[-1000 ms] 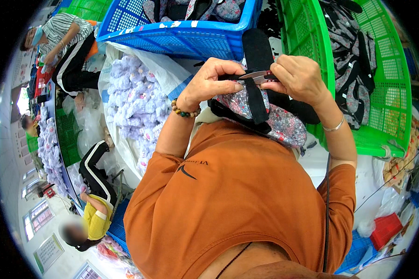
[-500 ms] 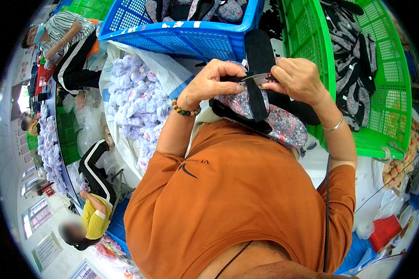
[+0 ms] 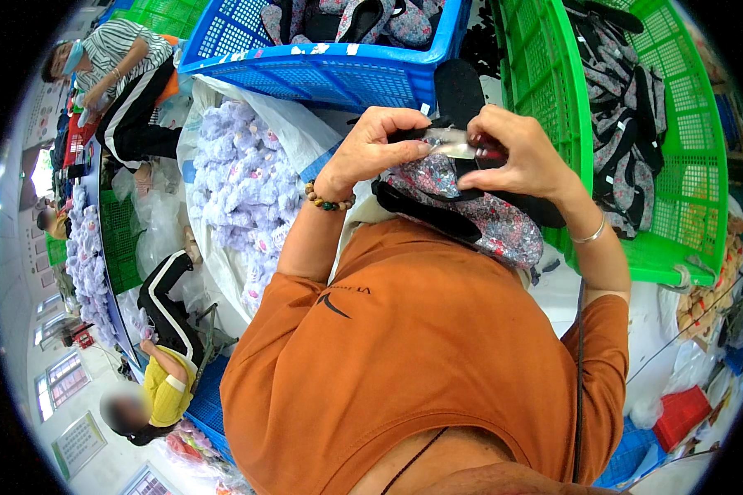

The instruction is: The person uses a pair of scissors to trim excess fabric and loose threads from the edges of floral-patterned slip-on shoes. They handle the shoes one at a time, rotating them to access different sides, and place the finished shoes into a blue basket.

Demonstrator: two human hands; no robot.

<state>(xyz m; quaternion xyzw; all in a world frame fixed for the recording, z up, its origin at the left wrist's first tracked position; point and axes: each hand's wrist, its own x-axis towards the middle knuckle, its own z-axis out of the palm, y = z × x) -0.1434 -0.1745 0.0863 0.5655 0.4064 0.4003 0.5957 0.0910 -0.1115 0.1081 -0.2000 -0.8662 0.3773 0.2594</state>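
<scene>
Floral fabric slipper [image 3: 470,206] with black strap: pinched closed by both the left hand [image 3: 380,148] and right hand [image 3: 516,153], held before the blue crate [image 3: 330,74] of similar slippers. Right of it, green crate [image 3: 685,165], same goods. Left, white sack [image 3: 248,198] of lilac plush.

Beyond your hands stand a blue crate [image 3: 330,74] and a green crate [image 3: 685,173]; to their left, daylit windows [image 3: 58,384] and pale floor [image 3: 107,462].

The grey floral-print cloth bag [image 3: 479,216] is showing a matt woven surface with black fabric trim. The blue perforated plastic crate [image 3: 322,70] and the green perforated plastic crate [image 3: 677,206] are appearing smooth and slightly glossy.
</scene>
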